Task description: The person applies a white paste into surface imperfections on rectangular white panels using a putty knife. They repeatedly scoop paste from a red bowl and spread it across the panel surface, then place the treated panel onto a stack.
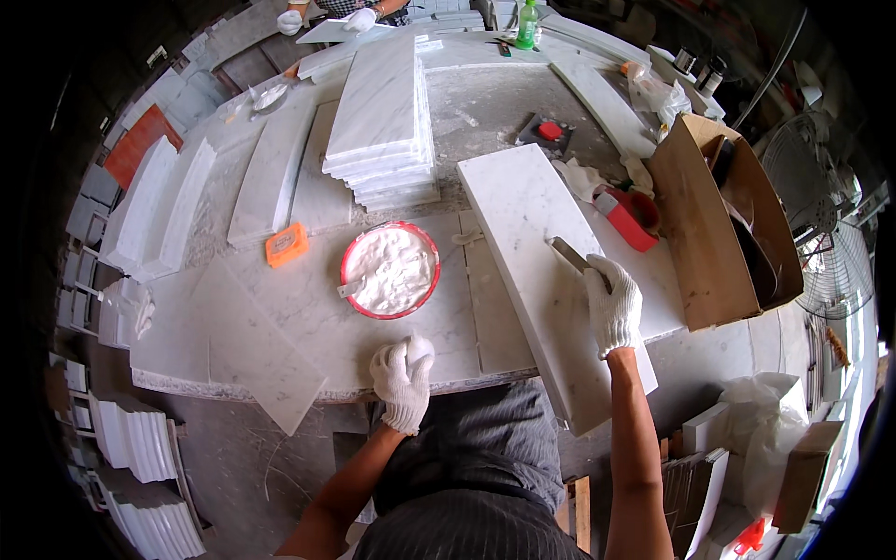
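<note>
White knit gloves cover both hands. Right hand [613, 306]: fingers curled tight around the handle of a flat metal scraper [571, 255], whose blade lies on the long white marble slab [532, 233]; palm down, wrist straight, bare forearm rising from the lower edge on the person's right. The slab runs lengthwise away from the person, its near end overhanging the worktable [280, 308].

Left hand [403, 371]: fingers bunched into a loose fist at the near table edge; whether they hold anything cannot be told. Forearm enters from the lower left, elbow bent.

Just beyond the left hand: round red-rimmed dish of white paste [390, 269], a small tool resting in it. Left of the dish: orange block [287, 245]. Beyond the dish: stack of marble tiles [383, 126]. Right of the slab: red box-shaped object [625, 219], then an open cardboard box [723, 219]. Far table end: green bottle [527, 24] and another person's gloved hands [327, 19] on a tile. Far right: wire fan guard [821, 224].
</note>
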`<action>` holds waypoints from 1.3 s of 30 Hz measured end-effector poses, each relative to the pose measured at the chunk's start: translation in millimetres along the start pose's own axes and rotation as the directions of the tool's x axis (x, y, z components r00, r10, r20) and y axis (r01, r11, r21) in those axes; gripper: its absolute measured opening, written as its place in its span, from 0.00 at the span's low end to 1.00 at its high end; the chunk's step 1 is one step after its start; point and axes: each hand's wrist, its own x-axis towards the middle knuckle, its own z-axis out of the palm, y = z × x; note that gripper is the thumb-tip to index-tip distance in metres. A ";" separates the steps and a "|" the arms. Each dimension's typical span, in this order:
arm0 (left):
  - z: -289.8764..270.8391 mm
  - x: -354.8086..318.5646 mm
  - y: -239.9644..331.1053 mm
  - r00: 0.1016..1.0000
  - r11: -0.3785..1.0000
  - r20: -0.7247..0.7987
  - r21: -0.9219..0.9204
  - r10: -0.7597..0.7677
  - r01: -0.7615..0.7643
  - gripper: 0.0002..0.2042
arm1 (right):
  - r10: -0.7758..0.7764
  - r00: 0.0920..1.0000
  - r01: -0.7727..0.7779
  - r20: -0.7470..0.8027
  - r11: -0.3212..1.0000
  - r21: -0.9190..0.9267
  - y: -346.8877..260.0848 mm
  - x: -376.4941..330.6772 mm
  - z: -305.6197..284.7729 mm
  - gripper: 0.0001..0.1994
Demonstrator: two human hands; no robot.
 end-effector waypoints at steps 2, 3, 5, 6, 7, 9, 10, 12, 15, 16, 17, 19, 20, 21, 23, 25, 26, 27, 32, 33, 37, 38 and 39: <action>0.8 -0.2 -0.5 1.000 1.000 0.002 0.007 -0.003 0.003 0.21 | -0.101 0.993 0.098 -0.057 0.994 -0.050 2.9 -2.8 2.8 0.12; 0.3 0.0 -0.6 1.000 1.000 0.013 0.004 -0.005 0.005 0.20 | -0.151 0.985 0.145 -0.082 0.986 -0.077 3.7 -3.8 3.6 0.12; -1.1 0.9 -0.8 0.999 1.000 0.033 -0.001 -0.009 0.009 0.20 | -0.233 0.966 0.216 -0.112 0.965 -0.152 4.6 -4.7 3.8 0.13; -0.8 0.5 -1.4 1.000 1.000 0.022 0.005 -0.007 0.007 0.20 | -0.275 0.953 0.249 -0.124 0.950 -0.189 4.7 -4.8 4.1 0.14; 0.3 -0.8 -2.3 1.000 1.000 0.012 0.010 -0.005 0.005 0.20 | -0.148 0.982 0.140 -0.119 0.988 -0.069 4.4 -4.6 3.8 0.15; 1.6 -2.2 -3.7 1.000 1.000 0.004 0.010 -0.003 0.003 0.19 | 0.107 0.992 -0.095 -0.064 0.982 0.165 -7.0 -3.3 -2.2 0.16; 1.8 -2.6 -4.1 1.000 1.000 0.006 0.006 -0.003 0.003 0.19 | 0.240 0.970 -0.239 0.041 0.904 0.355 -14.8 -3.1 -9.6 0.19; 1.6 -2.5 -3.6 1.000 1.000 0.000 -0.013 -0.008 0.008 0.19 | 0.285 0.937 -0.349 0.203 0.718 0.602 1.2 1.0 -14.9 0.20; 1.5 -2.6 -1.0 0.999 0.997 -0.001 -0.064 -0.034 0.034 0.18 | 0.275 0.870 -0.494 0.410 0.475 0.729 -1.0 3.9 -23.1 0.14; 1.0 -3.3 -0.2 0.999 0.995 0.014 -0.083 -0.049 0.050 0.18 | 0.289 0.846 -0.533 0.447 0.454 0.715 0.3 4.4 -23.7 0.12; -0.5 -3.0 2.8 0.998 0.993 0.029 -0.102 -0.062 0.064 0.17 | 0.301 0.822 -0.569 0.483 0.431 0.700 2.4 4.8 -25.1 0.10; -2.0 -5.2 14.4 0.998 0.992 0.051 -0.117 -0.035 0.041 0.18 | 0.234 0.826 -0.557 0.512 0.477 0.680 14.9 9.3 -27.8 0.07; -1.6 -6.0 19.4 0.998 0.992 0.060 -0.124 -0.023 0.030 0.18 | 0.233 0.826 -0.551 0.514 0.527 0.647 13.7 13.1 -29.2 0.08; 0.2 -7.2 20.7 0.998 0.992 0.066 -0.122 -0.004 0.012 0.18 | 0.232 0.825 -0.544 0.516 0.575 0.611 10.9 16.6 -30.2 0.08; 4.4 -9.0 22.6 0.996 0.993 0.079 -0.119 0.034 -0.025 0.18 | 0.255 0.882 -0.438 0.397 0.756 0.486 3.3 20.1 -25.6 0.09; 8.1 -7.3 27.3 0.997 0.994 0.067 -0.105 0.050 -0.042 0.18 | 0.181 0.908 -0.327 0.378 0.871 0.367 1.7 27.7 -23.4 0.09; 8.8 -6.1 30.5 0.997 0.993 0.065 -0.117 0.041 -0.033 0.17 | 0.178 0.908 -0.321 0.380 0.877 0.358 1.7 29.9 -19.6 0.09; 9.4 -5.1 32.6 0.998 0.991 0.062 -0.130 0.032 -0.023 0.16 | 0.162 0.921 -0.290 0.355 0.892 0.346 1.8 31.6 -15.6 0.09; 12.2 -4.7 29.7 0.996 0.992 0.047 -0.108 0.075 -0.069 0.17 | 0.142 0.934 -0.218 0.328 0.954 0.207 -11.3 35.0 -1.8 0.13; 13.1 -5.1 28.8 0.995 0.991 0.038 -0.097 0.094 -0.090 0.17 | 0.132 0.934 -0.199 0.331 0.964 0.178 -12.2 35.1 -1.1 0.13; 12.3 -3.1 30.6 0.993 0.991 0.043 -0.077 0.109 -0.106 0.17 | -0.053 0.941 0.082 0.334 0.994 -0.075 -5.8 34.4 0.9 0.17; 12.0 -2.2 31.8 0.993 0.991 0.042 -0.079 0.111 -0.108 0.17 | -0.148 0.940 0.210 0.306 0.960 -0.183 -8.8 30.6 1.1 0.18; 12.1 -1.8 32.3 0.993 0.991 0.042 -0.080 0.113 -0.109 0.17 | -0.244 0.926 0.328 0.289 0.899 -0.291 -13.5 28.7 1.4 0.18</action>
